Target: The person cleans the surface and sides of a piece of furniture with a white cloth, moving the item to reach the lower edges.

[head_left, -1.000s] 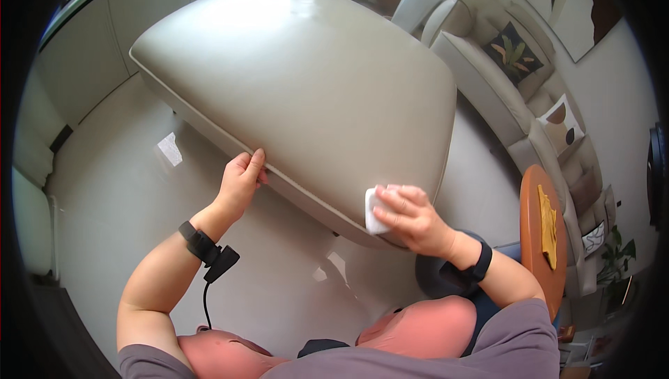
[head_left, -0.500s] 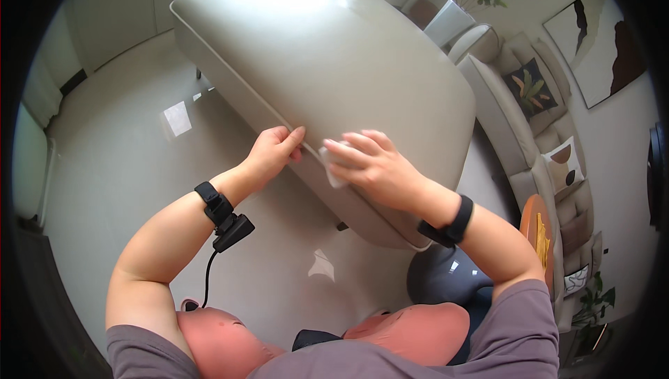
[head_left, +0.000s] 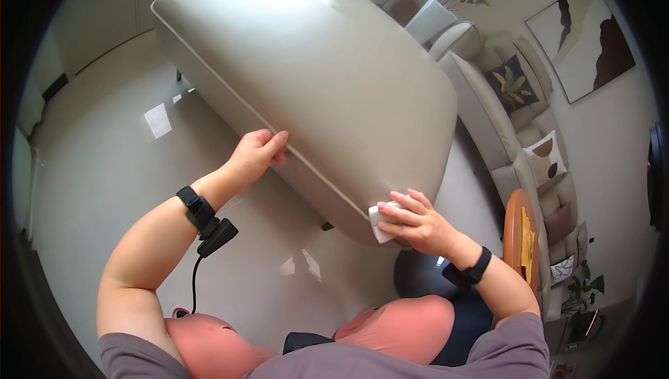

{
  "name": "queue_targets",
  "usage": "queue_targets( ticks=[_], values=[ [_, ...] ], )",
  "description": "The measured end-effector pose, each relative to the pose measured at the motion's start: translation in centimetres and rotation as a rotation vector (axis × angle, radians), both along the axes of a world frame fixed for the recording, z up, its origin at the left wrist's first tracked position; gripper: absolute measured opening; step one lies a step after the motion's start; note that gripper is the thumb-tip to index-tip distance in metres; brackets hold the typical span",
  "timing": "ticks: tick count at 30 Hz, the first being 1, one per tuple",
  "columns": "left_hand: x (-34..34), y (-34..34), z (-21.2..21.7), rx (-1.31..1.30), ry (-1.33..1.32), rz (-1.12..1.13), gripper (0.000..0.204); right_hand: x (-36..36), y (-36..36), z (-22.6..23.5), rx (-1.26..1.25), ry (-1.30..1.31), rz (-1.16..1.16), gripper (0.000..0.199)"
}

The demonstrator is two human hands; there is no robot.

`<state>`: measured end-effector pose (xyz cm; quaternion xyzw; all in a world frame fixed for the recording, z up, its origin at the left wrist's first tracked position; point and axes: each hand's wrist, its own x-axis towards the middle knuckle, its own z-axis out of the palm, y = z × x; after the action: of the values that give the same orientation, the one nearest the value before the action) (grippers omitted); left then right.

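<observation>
Before me stands a large grey-beige upholstered ottoman (head_left: 334,86) with a smooth, shiny surface and a piped seam (head_left: 317,168) along its near edge. With thumb and fingers closed, my left hand (head_left: 256,154) pinches this seam near its middle. My right hand (head_left: 421,226) holds a white sponge-like block (head_left: 380,222) against the edge near the ottoman's near right corner. The fingers lie across the block and hide part of it.
A dark grey ball (head_left: 418,274) sits on the floor below the near right corner. Beyond it is an orange-brown round table (head_left: 513,233) with a yellow cloth (head_left: 527,240). At the right a beige sofa (head_left: 488,121) carries several cushions. Black straps circle both my forearms.
My right hand has slid the white block along the edge, toward the near right corner. My left hand keeps its pinch on the seam. The whole view has shifted slightly.
</observation>
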<state>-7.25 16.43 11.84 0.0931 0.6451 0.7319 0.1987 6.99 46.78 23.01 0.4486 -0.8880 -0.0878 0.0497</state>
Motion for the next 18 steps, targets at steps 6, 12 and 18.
queue_targets(
  ticks=[6, 12, 18],
  values=[
    [-0.1, -0.6, 0.0, 0.002, 0.002, -0.025, 0.035, -1.3, 0.7, -0.4, -0.123, -0.017, 0.006, 0.035],
    [-0.2, -0.9, 0.1, -0.056, -0.001, 0.026, 0.031, -2.1, 1.1, -1.3, -0.270, 0.105, -0.025, 0.036],
    [0.0, -1.1, 0.4, -0.029, -0.015, 0.029, 0.033, -11.1, 6.7, -0.6, -0.559, 0.122, -0.416, 0.040]
  ],
)
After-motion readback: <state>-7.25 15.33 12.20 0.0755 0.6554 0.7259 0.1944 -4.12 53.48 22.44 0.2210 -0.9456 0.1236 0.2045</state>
